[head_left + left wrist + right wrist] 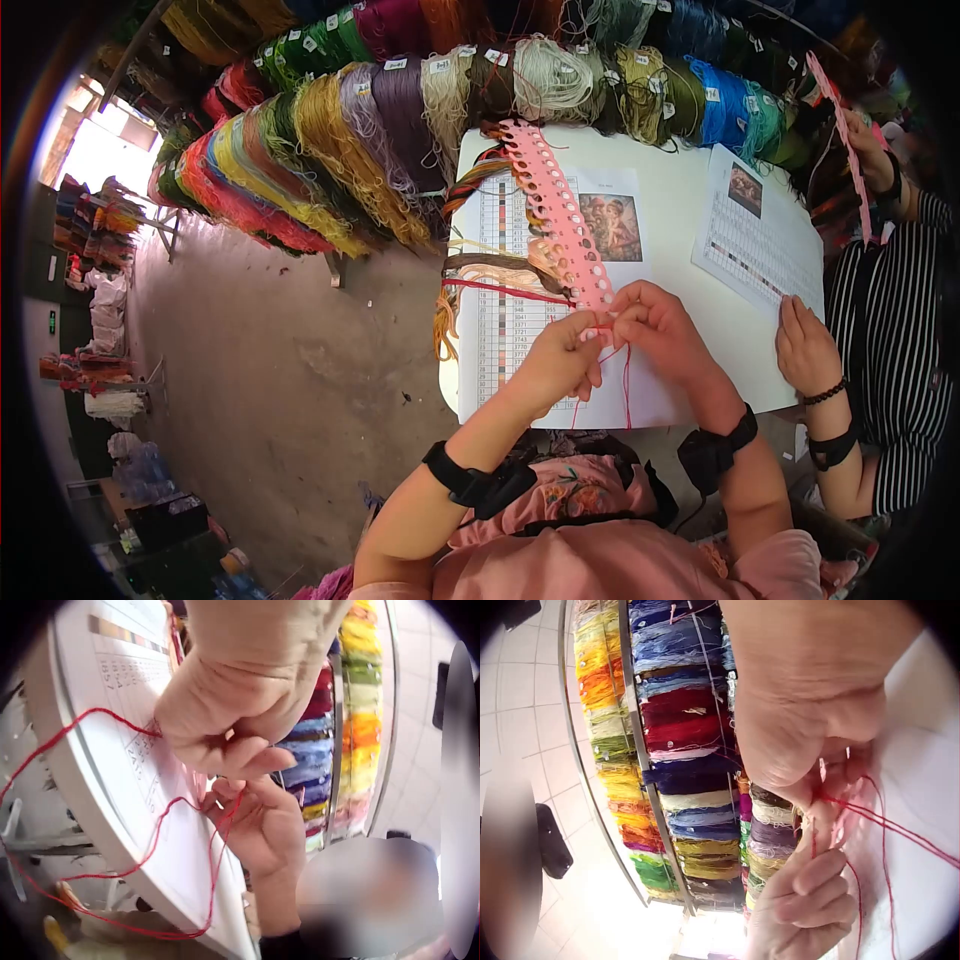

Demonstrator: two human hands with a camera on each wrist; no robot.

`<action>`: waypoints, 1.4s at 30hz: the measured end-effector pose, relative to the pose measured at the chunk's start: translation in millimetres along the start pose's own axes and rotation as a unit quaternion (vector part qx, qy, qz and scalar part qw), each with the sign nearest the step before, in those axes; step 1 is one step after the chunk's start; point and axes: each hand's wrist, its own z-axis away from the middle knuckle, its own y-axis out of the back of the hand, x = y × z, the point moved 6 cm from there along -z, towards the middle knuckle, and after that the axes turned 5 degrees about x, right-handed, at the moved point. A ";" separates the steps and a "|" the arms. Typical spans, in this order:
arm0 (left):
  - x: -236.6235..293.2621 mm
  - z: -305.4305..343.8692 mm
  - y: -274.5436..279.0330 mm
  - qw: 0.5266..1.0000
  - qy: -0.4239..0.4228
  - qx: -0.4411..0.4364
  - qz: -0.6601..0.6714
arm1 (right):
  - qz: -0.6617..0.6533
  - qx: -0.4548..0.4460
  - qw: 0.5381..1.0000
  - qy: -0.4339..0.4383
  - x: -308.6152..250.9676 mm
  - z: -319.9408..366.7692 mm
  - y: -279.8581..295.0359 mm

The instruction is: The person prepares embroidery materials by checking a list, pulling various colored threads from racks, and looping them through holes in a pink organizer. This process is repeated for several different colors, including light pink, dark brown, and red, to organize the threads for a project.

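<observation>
Light, limp and tangle-prone by judgement, the red thread (627,388) is pinched between the curled fingers of the left hand (555,365) and right hand (660,335), best held close to its hole at the near end of the pink strip (565,215) on the table (675,200), skeins (400,110) beyond.

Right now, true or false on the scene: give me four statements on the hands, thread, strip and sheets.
1. The left hand and right hand both pinch the red thread at the lower end of the pink strip. True.
2. The thread being held is blue. False: it is red.
3. The other person's hand rests on the right-hand sheet. True.
4. The pink strip lies on the floor. False: it lies on the white table, over the colour chart.
</observation>
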 end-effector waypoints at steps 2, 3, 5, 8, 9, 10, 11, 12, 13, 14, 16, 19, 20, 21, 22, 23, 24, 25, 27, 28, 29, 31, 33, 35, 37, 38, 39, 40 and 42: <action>9.7 0.9 1.6 0.975 -0.077 0.057 -0.203 | 0.105 0.001 0.994 0.042 -3.4 -1.7 -3.2; 18.0 11.0 14.6 0.967 -0.104 0.078 -0.221 | 0.221 0.005 0.971 0.087 -6.2 -2.1 -10.2; 37.4 38.9 53.3 0.970 -0.084 0.135 -0.183 | 0.430 0.001 0.886 0.172 -10.6 -0.7 -28.3; 74.8 93.4 133.2 0.986 -0.063 0.155 0.016 | 0.496 0.058 0.838 0.221 -14.1 3.4 -37.6; 89.1 118.7 179.5 0.957 -0.109 0.248 0.106 | 0.499 0.047 0.845 0.186 -11.9 2.3 -37.4; 107.9 140.7 217.3 0.945 -0.157 0.256 0.128 | 0.511 0.045 0.842 0.167 -11.3 2.2 -38.2; 117.1 161.9 267.5 0.919 -0.182 0.286 0.204 | 0.522 0.041 0.839 0.148 -11.2 2.5 -39.4; 121.2 182.8 324.8 0.902 -0.216 0.298 0.227 | 0.534 0.036 0.835 0.129 -10.9 2.9 -40.1; 113.6 204.7 401.9 0.895 -0.237 0.325 0.193 | 0.530 0.038 0.837 0.131 -10.3 3.6 -39.9; 110.2 213.0 399.2 0.851 -0.221 0.472 0.065 | 0.526 0.038 0.839 0.134 -7.4 3.4 -39.0; 103.5 226.6 369.5 0.662 -0.162 0.706 -0.193 | 0.494 0.060 0.852 0.160 -10.3 1.4 -36.3; 94.0 162.9 212.9 0.695 -0.296 0.447 -0.478 | 0.500 0.138 0.831 0.200 -22.6 1.8 -33.3; 73.0 142.5 171.7 0.682 -0.316 0.325 -0.574 | 0.563 0.164 0.784 0.201 -29.9 -0.9 -35.2; 54.5 122.6 126.9 0.684 -0.408 0.155 -0.584 | 0.623 0.188 0.732 0.201 -35.5 -4.3 -36.8; 50.3 110.3 76.2 0.647 -0.439 0.068 -0.619 | 0.629 0.185 0.735 0.173 -35.1 -9.0 -36.4; 44.6 99.1 48.4 0.653 -0.447 0.036 -0.610 | 0.633 0.183 0.738 0.145 -33.9 -14.0 -34.9; 31.8 84.6 36.6 0.661 -0.423 0.040 -0.618 | 0.637 0.182 0.740 0.117 -33.3 -19.0 -33.0; 23.4 71.6 29.7 0.619 -0.421 0.067 -0.660 | 0.635 0.170 0.749 0.079 -32.0 -25.2 -30.0; 18.0 55.1 22.6 0.599 -0.391 0.104 -0.691 | 0.626 0.145 0.766 -0.002 -27.2 -34.5 -20.1; 17.1 50.4 22.7 0.587 -0.375 0.122 -0.707 | 0.616 0.159 0.771 -0.010 -29.4 -38.6 -14.8; 16.0 48.4 23.3 0.578 -0.368 0.117 -0.719 | 0.605 0.173 0.777 -0.019 -31.8 -42.2 -9.5; 14.6 46.6 25.7 0.588 -0.365 0.117 -0.713 | 0.560 0.198 0.805 -0.015 -34.5 -44.4 -0.6; 14.8 45.9 28.0 0.584 -0.379 0.119 -0.708 | 0.451 0.179 0.874 -0.028 -35.4 -48.2 9.5; 15.6 46.2 26.5 0.567 -0.413 0.124 -0.702 | 0.369 0.169 0.914 -0.027 -35.0 -48.1 18.1; 16.9 46.4 25.7 0.577 -0.406 0.123 -0.697 | 0.317 0.164 0.934 -0.014 -25.7 -50.4 25.0; 17.7 46.9 26.1 0.582 -0.402 0.125 -0.696 | 0.282 0.165 0.945 -0.027 -16.4 -52.4 31.1; 17.7 47.2 26.9 0.582 -0.403 0.127 -0.695 | 0.247 0.166 0.954 -0.040 -6.4 -54.7 36.6; 17.1 47.2 27.7 0.582 -0.403 0.128 -0.695 | 0.210 0.166 0.962 -0.054 -1.3 -55.9 37.9; 17.4 47.7 28.9 0.595 -0.398 0.132 -0.685 | 0.182 0.181 0.965 -0.057 4.8 -57.4 42.7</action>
